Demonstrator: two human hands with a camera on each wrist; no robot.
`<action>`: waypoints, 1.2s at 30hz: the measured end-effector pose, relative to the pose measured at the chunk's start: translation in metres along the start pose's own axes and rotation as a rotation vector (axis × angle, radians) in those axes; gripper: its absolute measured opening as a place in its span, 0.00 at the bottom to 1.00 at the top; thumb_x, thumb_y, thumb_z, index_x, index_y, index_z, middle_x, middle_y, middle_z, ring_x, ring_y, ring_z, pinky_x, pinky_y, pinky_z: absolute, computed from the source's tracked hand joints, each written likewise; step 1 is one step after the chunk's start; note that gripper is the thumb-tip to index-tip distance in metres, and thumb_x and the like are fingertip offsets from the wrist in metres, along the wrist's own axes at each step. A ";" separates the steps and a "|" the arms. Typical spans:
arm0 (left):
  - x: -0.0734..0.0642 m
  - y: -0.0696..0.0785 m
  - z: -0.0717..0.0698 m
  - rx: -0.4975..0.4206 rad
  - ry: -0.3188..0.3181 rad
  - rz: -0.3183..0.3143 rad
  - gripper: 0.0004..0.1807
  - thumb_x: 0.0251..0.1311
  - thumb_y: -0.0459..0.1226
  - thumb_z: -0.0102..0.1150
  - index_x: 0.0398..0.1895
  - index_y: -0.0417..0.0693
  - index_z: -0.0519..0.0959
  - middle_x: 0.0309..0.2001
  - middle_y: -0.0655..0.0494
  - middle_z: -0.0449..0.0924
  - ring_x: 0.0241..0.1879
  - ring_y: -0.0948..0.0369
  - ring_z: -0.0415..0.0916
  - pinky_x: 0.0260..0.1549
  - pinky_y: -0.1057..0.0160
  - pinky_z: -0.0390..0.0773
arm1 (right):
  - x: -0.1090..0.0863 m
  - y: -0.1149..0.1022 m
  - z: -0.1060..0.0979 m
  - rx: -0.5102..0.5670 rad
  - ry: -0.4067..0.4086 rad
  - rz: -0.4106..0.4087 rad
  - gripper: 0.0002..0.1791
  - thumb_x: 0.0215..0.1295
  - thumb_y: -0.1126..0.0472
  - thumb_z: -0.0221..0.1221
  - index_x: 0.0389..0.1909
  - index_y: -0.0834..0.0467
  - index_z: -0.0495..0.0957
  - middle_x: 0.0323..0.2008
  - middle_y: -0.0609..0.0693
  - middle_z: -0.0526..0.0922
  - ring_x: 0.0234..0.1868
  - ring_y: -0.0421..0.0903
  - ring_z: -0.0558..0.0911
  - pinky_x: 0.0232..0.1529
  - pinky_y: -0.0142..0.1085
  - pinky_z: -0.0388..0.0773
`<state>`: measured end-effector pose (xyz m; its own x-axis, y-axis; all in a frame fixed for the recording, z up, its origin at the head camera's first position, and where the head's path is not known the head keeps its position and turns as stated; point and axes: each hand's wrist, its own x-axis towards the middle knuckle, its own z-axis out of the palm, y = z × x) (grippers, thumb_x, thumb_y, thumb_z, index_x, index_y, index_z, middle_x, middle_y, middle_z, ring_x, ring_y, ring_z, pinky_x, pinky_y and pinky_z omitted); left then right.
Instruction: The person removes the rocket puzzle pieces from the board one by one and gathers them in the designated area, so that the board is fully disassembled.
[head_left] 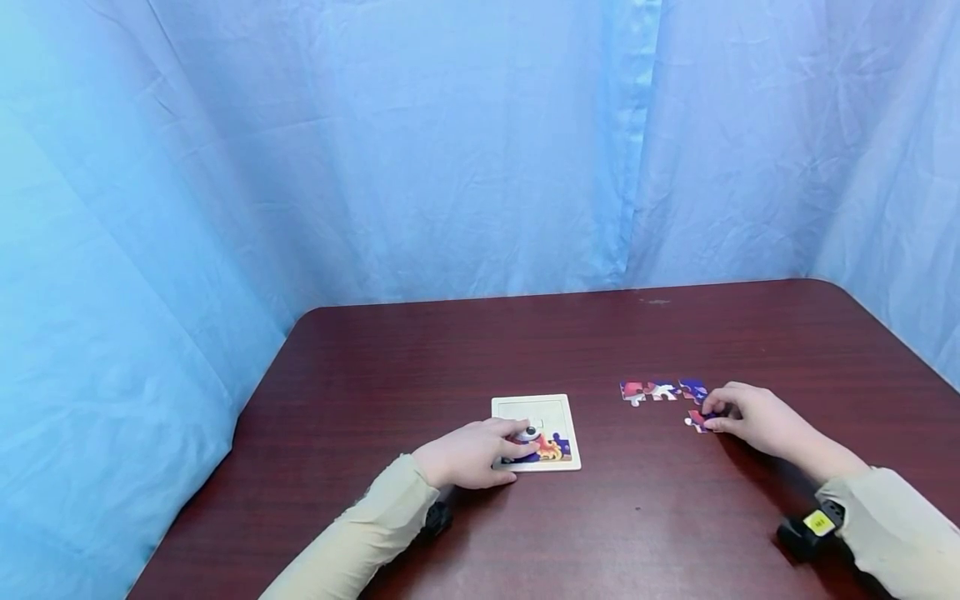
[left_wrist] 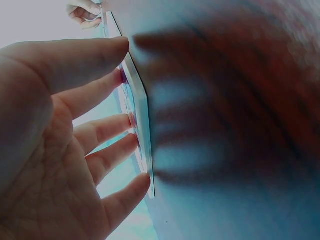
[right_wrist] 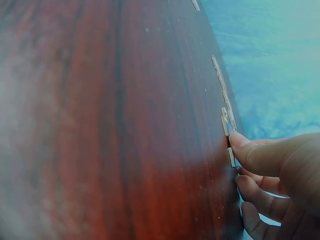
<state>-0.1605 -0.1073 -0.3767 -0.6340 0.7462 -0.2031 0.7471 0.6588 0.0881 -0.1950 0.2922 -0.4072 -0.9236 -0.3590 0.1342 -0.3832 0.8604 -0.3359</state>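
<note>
A small white-framed puzzle board (head_left: pixel 536 405) lies on the table, with colourful pieces (head_left: pixel 552 449) fitted along its lower part. My left hand (head_left: pixel 471 453) rests over its left side, fingers spread and fairly straight, the fingertips touching the board (left_wrist: pixel 143 115). Off to the right, my right hand (head_left: pixel 763 421) has thumb and forefinger around a purple-and-red puzzle piece (head_left: pixel 697 422), which they appear to pinch at the tabletop. Fingers partly hide that piece. Loose puzzle pieces (head_left: pixel 634 391) lie in a row just beyond it; from the right wrist they appear edge-on.
The dark reddish-brown table (head_left: pixel 405 358) has rounded far corners. Blue curtains (head_left: pixel 465 150) hang behind it and along both sides. A black wrist device with a yellow label (head_left: pixel 819 523) sits at the right cuff.
</note>
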 end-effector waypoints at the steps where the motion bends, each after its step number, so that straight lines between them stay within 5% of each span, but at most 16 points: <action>1: 0.000 0.000 0.000 0.004 0.004 0.001 0.26 0.63 0.44 0.57 0.65 0.59 0.69 0.70 0.52 0.60 0.69 0.60 0.59 0.64 0.67 0.61 | 0.000 0.000 0.000 0.001 0.000 0.001 0.07 0.50 0.62 0.69 0.29 0.53 0.79 0.27 0.43 0.74 0.28 0.39 0.68 0.29 0.32 0.69; 36: 0.002 0.000 0.004 -0.010 -0.008 -0.021 0.27 0.63 0.46 0.57 0.66 0.61 0.68 0.71 0.54 0.59 0.69 0.61 0.57 0.65 0.67 0.61 | -0.002 -0.001 -0.005 0.050 0.015 0.056 0.05 0.55 0.61 0.66 0.31 0.56 0.80 0.28 0.46 0.78 0.27 0.40 0.69 0.27 0.33 0.70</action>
<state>-0.1606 -0.1061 -0.3809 -0.6480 0.7314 -0.2126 0.7315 0.6753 0.0938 -0.1931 0.2941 -0.4020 -0.9436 -0.3053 0.1280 -0.3309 0.8596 -0.3894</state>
